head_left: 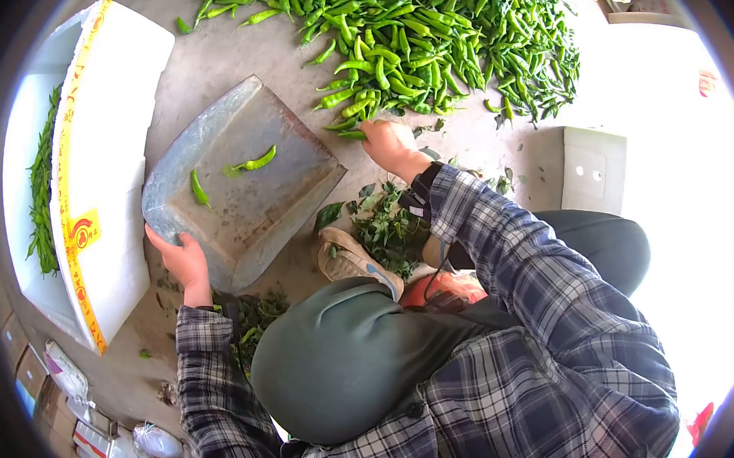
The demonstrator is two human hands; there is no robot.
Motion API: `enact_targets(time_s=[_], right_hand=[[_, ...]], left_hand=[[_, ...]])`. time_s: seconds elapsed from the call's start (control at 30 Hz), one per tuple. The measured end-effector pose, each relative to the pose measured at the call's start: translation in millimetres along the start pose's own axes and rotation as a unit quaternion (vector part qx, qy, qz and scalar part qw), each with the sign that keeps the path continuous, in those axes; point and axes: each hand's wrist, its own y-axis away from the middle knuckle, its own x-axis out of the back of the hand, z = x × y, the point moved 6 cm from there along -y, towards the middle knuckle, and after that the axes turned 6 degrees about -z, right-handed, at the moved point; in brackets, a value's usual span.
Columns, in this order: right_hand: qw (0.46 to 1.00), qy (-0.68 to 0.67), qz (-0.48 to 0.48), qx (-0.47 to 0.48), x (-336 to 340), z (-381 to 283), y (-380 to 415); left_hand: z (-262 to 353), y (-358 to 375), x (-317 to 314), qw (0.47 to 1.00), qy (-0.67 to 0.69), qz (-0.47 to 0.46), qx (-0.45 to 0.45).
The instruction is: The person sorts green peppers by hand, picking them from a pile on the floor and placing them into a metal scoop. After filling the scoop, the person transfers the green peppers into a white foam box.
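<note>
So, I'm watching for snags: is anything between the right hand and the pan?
Nothing visible is. Only a strip of floor separates the right hand, with a pepper at its fingertips, from the open edge of the pan. The leaves lie off to the side, by the shoe.

Strong light floods in from the right, burning that side to blank white and leaving a soft shadow beside the pale block [591,190], while the fisheye view curves into dark, colour-fringed edges and the boxes [30,375] at lower left look dimmer.
</note>
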Motion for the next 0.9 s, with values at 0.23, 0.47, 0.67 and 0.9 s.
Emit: enact_targets(time_s=[0.23,0.47,0.67,0.9], right_hand=[[0.966,-0.257,-0.028,0.027,17,-55,0],[0.993,-0.033,0.086,0.077,31,-62,-52],[0.992,0.072,0.002,0.102,29,-46,-85],[0.701,-0.694,-0.152,-0.058,61,-35,-37]], left_hand=[[2,-1,0,1.0,0.006,-0.008,0.002],[5,1,1,1.0,-0.009,-0.014,0.009],[-2,-2,-1,1.0,0.009,-0.012,-0.015],[4,-2,1,1.0,0.016,-0.002,-0.018]])
